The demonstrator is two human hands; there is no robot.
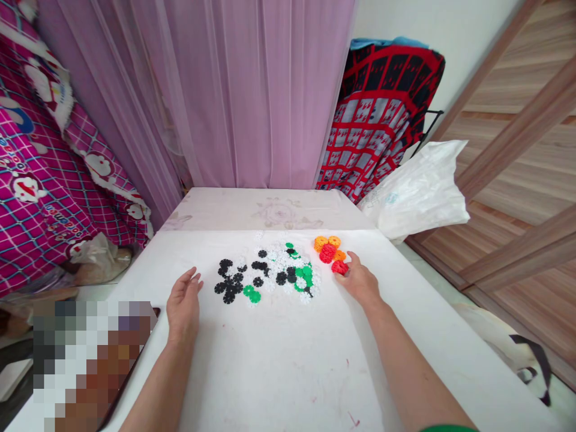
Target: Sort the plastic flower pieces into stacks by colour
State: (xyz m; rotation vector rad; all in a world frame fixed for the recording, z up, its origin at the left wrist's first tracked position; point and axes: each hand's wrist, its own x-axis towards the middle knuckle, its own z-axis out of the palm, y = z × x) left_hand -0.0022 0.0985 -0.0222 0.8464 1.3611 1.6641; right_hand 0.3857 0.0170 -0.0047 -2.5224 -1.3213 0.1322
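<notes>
On the white surface (pixel 288 354), the left hand (pixel 183 300) has loose, released fingers, apart from the black discs (pixel 229 288) at nine o'clock of the white discs (pixel 279 259). The right hand's (pixel 360 282) half-curled fingers touch one of two red clumps (pixel 327 253) at two o'clock, though whether they grip it one cannot tell. Beside these are three orange clumps (pixel 333 240), with two overlapping green discs (pixel 254 297) at eight o'clock.

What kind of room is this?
It looks like a room in someone's home, perhaps a bedroom, though I can't see a bed for sure. There's a long purple curtain, pink cartoon cloth and a slatted wooden panel.
</notes>
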